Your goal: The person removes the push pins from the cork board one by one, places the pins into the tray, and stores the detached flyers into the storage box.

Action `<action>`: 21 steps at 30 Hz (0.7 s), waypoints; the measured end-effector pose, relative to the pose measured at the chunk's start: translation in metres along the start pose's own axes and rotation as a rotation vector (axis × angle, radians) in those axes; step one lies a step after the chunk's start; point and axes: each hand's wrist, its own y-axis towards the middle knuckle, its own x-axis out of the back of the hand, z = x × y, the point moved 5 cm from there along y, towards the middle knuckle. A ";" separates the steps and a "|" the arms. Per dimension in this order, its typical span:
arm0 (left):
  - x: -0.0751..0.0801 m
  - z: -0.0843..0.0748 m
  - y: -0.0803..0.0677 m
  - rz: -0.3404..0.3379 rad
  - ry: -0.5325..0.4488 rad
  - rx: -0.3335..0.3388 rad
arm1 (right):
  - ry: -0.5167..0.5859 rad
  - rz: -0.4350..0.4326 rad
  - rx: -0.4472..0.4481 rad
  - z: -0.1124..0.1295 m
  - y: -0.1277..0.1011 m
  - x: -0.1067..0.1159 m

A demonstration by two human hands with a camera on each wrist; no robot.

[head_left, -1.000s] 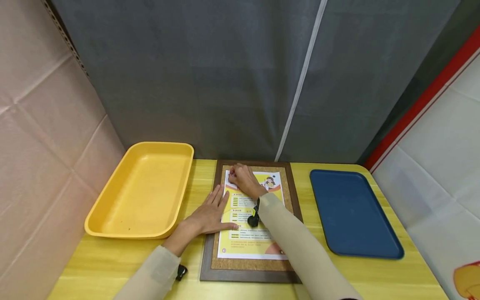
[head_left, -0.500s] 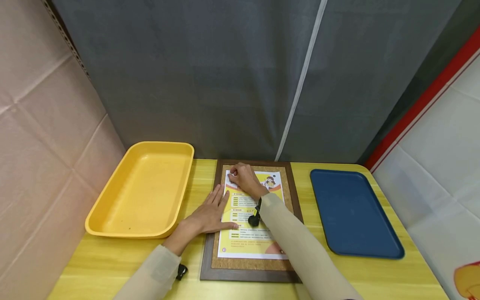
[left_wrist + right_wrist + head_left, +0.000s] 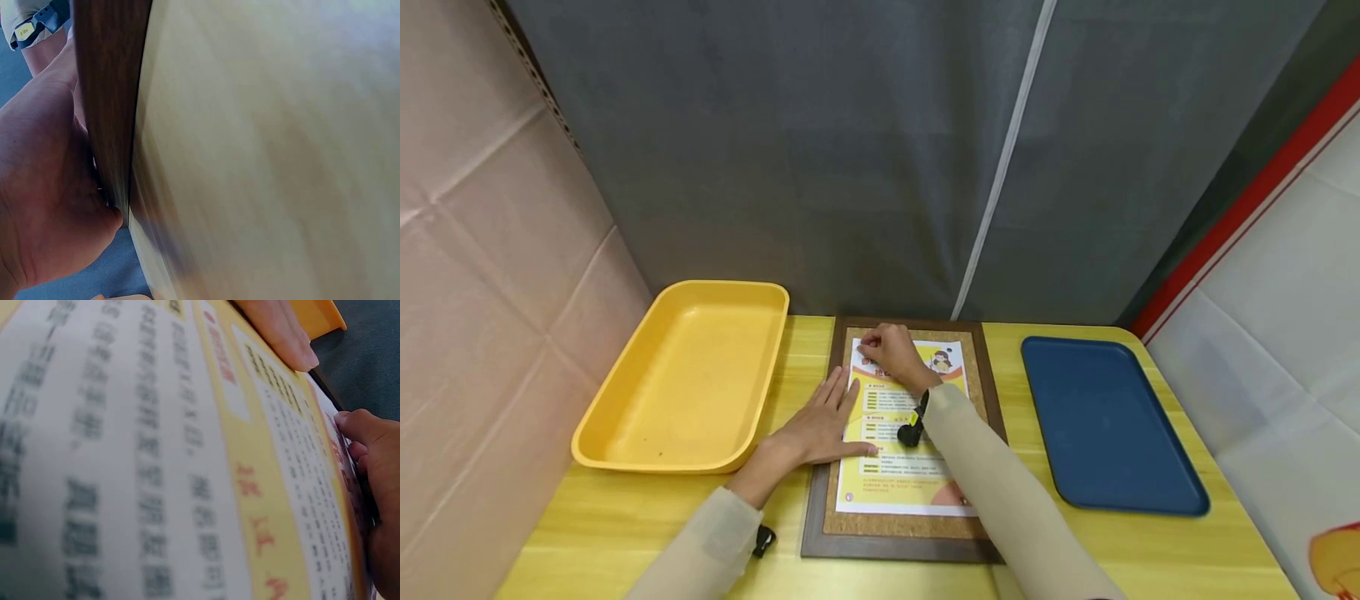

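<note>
A brown-framed cork board (image 3: 817,517) lies flat on the wooden table (image 3: 625,533). A yellow and white printed flyer (image 3: 898,479) lies on it. My left hand (image 3: 820,425) rests flat, fingers straight, across the board's left frame and the flyer's left edge. In the left wrist view the left hand (image 3: 44,187) lies against the dark frame (image 3: 109,94). My right hand (image 3: 887,350) is at the flyer's top-left corner with fingers curled and bunched, pinching there. What lies under the fingertips is hidden. The right wrist view shows the curled right hand (image 3: 369,456) on the flyer (image 3: 156,456).
A yellow tray (image 3: 692,375) stands left of the board and a blue tray (image 3: 1105,425) lies to its right. Grey curtain hangs behind the table, with cardboard on the left and a white panel on the right.
My right hand has crept slightly toward the board's far edge. The left hand has stayed put on the flyer's left side.
</note>
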 end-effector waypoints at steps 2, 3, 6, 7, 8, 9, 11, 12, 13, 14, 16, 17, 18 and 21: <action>0.000 0.000 0.000 0.004 0.002 0.001 | -0.001 -0.006 0.014 0.001 0.000 0.000; 0.000 0.000 0.000 0.005 0.004 0.000 | -0.001 -0.008 0.020 0.001 0.000 0.000; 0.000 0.000 -0.001 0.008 0.005 0.000 | -0.017 -0.017 0.036 0.000 -0.001 -0.001; 0.000 -0.001 -0.001 0.007 0.005 0.000 | -0.020 -0.021 0.038 0.000 -0.001 -0.001; 0.000 -0.001 -0.001 0.007 0.004 0.000 | -0.023 -0.023 0.039 0.000 -0.001 -0.002; 0.000 -0.001 -0.001 0.008 0.003 0.001 | -0.027 -0.026 0.039 -0.001 -0.001 -0.002; 0.000 -0.001 -0.001 0.009 0.005 0.000 | -0.030 -0.036 0.039 -0.001 -0.002 -0.003; 0.000 -0.001 -0.001 0.007 0.005 0.000 | -0.033 -0.042 0.041 -0.001 -0.002 -0.003; 0.000 -0.001 -0.001 0.006 0.007 0.000 | -0.036 -0.047 0.043 -0.001 -0.002 -0.003; -0.001 -0.001 -0.001 0.006 0.009 0.000 | -0.040 -0.054 0.046 -0.001 -0.002 -0.004; -0.001 -0.001 -0.001 0.002 0.013 -0.003 | -0.052 -0.066 0.051 -0.001 -0.003 -0.003; -0.001 -0.001 -0.001 0.002 0.013 -0.004 | -0.055 -0.067 0.048 -0.001 -0.003 -0.003; -0.001 -0.001 -0.001 0.001 0.014 -0.004 | -0.060 -0.068 0.046 0.000 -0.003 -0.003; -0.001 -0.001 -0.001 0.004 0.019 -0.002 | -0.067 -0.069 0.027 0.000 -0.004 -0.004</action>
